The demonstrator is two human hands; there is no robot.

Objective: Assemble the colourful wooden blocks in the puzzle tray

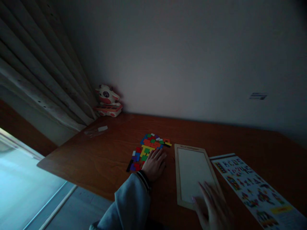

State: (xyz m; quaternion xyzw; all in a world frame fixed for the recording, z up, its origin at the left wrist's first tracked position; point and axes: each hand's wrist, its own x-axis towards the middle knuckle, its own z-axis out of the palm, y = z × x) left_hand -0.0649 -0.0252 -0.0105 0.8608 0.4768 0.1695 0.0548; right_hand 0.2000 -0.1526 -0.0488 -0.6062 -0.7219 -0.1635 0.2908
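Observation:
Colourful flat puzzle pieces point(146, 143) lie in a loose cluster at the middle of the table. My left hand point(154, 163) rests palm down over the right side of that cluster, its fingers stretched out and partly covering some pieces. To the right is a wooden frame tray point(194, 169) with a bare pale inside. My right hand point(211, 204), slightly blurred, is over the tray's lower right part with its fingers apart and nothing in it.
A printed pattern sheet point(254, 191) lies right of the tray. A clear plastic bag point(93, 131) with a white label is on the left of the wooden table point(107, 163). At the back left corner, a cow-shaped toy point(107, 100) stands beside a curtain point(48, 73).

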